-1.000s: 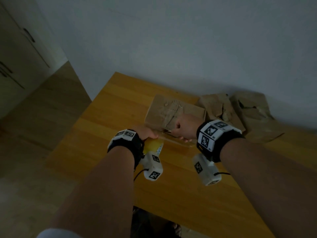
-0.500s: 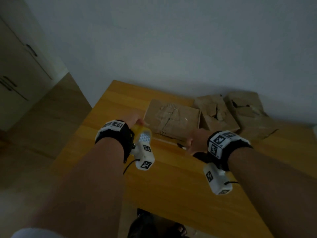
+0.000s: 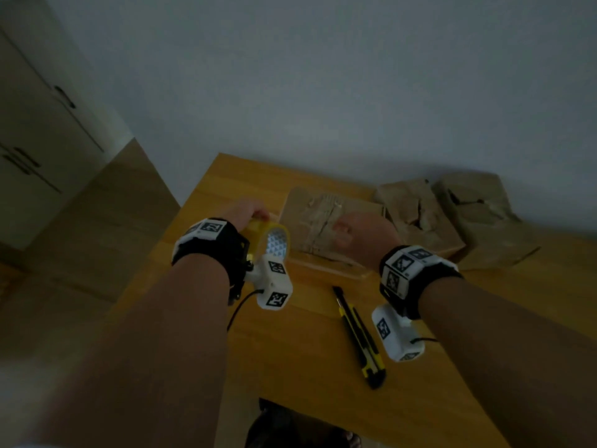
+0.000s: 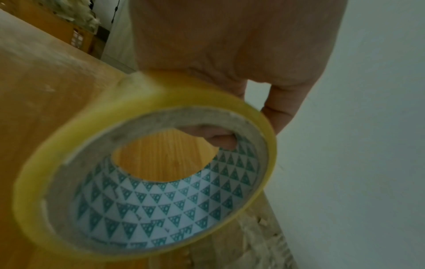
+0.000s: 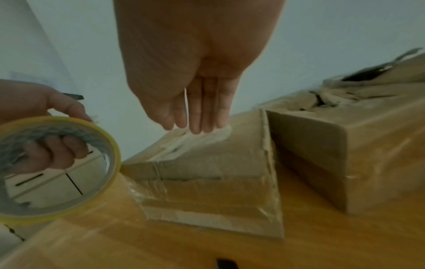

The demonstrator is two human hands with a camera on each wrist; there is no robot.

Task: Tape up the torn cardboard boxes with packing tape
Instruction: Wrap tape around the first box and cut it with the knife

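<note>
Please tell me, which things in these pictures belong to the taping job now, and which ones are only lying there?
In use:
- tape roll, gripped by the left hand
- nearest torn box, with the right hand and its straight fingers on its top

Lying about:
- utility knife on the table, untouched
- two more torn boxes, waiting by the wall

Left hand (image 3: 246,212) grips tape roll (image 3: 270,240); right hand (image 3: 361,233) on box (image 3: 318,221); knife (image 3: 360,334) on table (image 3: 290,350).
</note>
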